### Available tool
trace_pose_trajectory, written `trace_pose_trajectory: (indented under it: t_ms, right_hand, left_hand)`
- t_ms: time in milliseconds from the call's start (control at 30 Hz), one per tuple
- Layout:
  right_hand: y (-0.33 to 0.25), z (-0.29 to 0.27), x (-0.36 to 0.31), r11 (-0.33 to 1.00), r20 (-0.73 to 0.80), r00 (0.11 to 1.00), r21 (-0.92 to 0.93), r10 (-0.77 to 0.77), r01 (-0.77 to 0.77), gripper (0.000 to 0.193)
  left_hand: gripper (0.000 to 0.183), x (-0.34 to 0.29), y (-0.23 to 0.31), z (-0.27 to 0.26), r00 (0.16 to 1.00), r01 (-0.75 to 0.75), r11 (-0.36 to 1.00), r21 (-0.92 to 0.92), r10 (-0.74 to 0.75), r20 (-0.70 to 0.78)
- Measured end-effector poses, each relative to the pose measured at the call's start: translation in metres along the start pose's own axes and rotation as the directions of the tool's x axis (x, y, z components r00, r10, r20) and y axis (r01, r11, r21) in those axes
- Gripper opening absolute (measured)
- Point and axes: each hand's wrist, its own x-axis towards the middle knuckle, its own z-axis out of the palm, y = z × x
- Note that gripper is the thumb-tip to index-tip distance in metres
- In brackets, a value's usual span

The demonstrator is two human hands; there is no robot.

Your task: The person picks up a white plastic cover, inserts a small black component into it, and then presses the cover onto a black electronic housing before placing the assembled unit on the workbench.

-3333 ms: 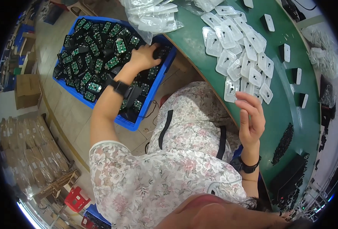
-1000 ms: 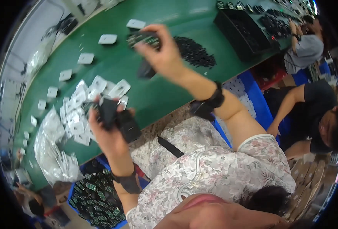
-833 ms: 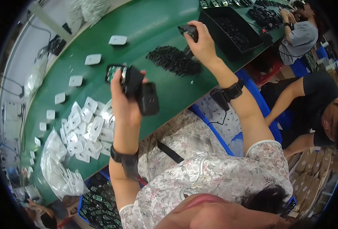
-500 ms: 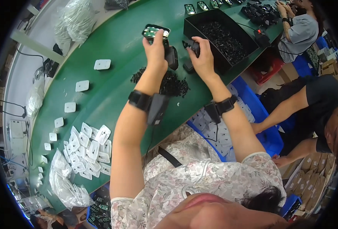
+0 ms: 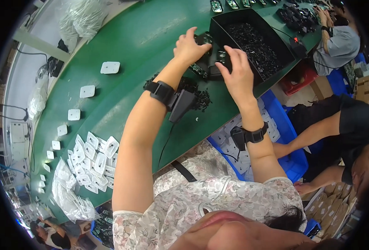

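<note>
My left hand (image 5: 189,49) is closed around a black plastic housing (image 5: 204,39) beside the black bin, thumb and fingers on either side of it. Close by, my right hand (image 5: 238,68) curls over another black housing (image 5: 223,57) with a bit of green circuit board showing; its underside is hidden. Just below my left hand, a black case with a green circuit board (image 5: 198,70) lies tilted on the table. A heap of small black parts (image 5: 202,100) sits nearer me, partly behind my left wrist.
The black bin (image 5: 290,54) holds many small black parts. White covers (image 5: 100,163) are piled at left, with single white covers (image 5: 110,67) in a curved row on the green table (image 5: 145,54). A blue crate (image 5: 295,143) stands right. Co-workers sit at right and far right.
Both hands have shifted right, toward the bin. The circuit board case that my left hand held up is lower, and that hand now grips a dark housing. My view has turned slightly.
</note>
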Motion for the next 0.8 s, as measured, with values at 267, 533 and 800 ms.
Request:
trace_pose_trajectory:
  t_ms: [267, 533, 800]
  right_hand:
    - [-0.032, -0.025, -0.010, 0.679, 0.064, 0.970, 0.704, 0.233, -0.209, 0.038]
    - [-0.099, -0.006, -0.075, 0.625, 0.432, 0.852, 0.762, -0.294, -0.171, 0.028]
    - [-0.113, 0.018, -0.099, 0.748, 0.394, 0.717, 0.608, -0.575, 0.266, 0.032]
  left_hand:
    - [0.057, -0.018, -0.006, -0.021, 0.927, -0.287, 0.958, -0.010, 0.275, -0.255]
    - [0.023, -0.132, -0.025, -0.192, 0.899, -0.344, 0.936, -0.080, 0.303, -0.317]
    - [0.016, -0.298, -0.094, -0.234, 0.917, 0.037, 0.900, 0.435, 0.142, -0.373]
